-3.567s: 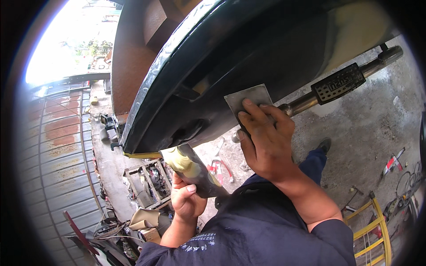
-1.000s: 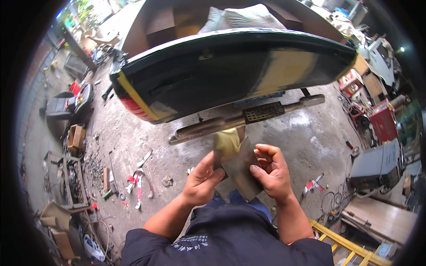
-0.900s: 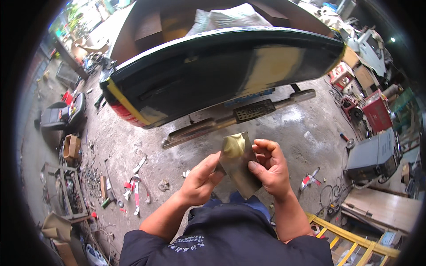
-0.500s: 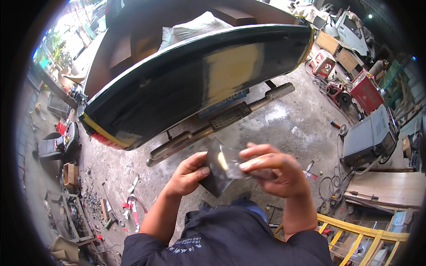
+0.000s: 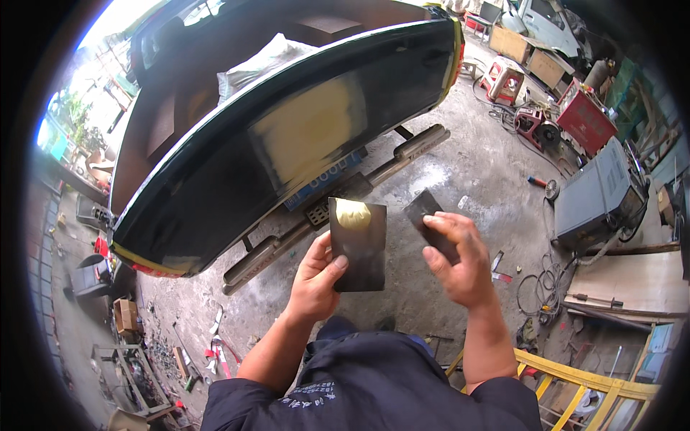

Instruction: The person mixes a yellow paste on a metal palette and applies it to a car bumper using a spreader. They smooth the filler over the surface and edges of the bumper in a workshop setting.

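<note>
Left grip (image 5: 314,281) is clamped on a dark flat plate (image 5: 359,255) with a yellow paste blob (image 5: 352,213) near its top edge, on my side of the tailgate (image 5: 400,80); right grip (image 5: 461,260) has a second dark plate (image 5: 422,208) pinched, same side, plates apart. Tailgate's got a big tan patch (image 5: 313,126), metal bar (image 5: 264,257) below it

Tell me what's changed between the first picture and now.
The right hand has drawn its flat spreader back from the pickup tailgate, holding it right of the mixing plate. The yellow putty, spread wider before, is now a lump at the plate's top edge. The left hand still grips the plate; neither tool was let go.
</note>
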A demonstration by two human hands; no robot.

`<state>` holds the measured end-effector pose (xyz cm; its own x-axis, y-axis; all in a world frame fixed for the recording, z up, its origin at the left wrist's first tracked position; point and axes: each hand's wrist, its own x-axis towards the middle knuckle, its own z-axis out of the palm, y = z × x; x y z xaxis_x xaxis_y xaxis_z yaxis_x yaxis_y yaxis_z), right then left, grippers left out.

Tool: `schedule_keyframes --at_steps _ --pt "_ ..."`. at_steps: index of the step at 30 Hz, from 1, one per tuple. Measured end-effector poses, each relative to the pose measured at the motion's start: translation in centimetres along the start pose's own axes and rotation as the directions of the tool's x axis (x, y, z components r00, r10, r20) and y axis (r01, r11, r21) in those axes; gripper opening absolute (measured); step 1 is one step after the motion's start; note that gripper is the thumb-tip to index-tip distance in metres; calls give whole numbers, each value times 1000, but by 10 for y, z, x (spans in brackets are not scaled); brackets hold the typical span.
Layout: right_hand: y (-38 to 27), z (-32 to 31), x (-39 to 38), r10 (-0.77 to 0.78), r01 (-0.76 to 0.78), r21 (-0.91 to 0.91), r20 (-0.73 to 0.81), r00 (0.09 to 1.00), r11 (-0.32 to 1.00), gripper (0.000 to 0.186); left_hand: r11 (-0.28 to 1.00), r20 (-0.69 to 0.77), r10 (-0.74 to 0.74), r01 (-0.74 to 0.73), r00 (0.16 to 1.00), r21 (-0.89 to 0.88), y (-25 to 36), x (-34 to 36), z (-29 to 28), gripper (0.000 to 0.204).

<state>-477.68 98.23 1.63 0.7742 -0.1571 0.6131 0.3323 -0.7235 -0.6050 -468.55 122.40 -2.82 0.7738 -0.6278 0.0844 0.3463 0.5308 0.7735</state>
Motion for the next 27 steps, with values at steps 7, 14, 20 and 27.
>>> schedule_keyframes --at_steps 7,14,20,27 --pt "35 10 22 -204 208 -287 44 978 935 36 998 -55 -65 66 996 20 -25 67 10 50" --pt "113 40 63 -125 190 -332 206 970 924 32 929 -59 1 21 998 370 -53 159 -13 46" --pt "185 35 95 310 -304 196 -1 951 932 40 638 141 462 -439 876 633 -31 264 -41 45" --pt "278 44 125 711 -453 829 98 696 328 45 984 2 127 -126 992 128 6 382 -42 51"
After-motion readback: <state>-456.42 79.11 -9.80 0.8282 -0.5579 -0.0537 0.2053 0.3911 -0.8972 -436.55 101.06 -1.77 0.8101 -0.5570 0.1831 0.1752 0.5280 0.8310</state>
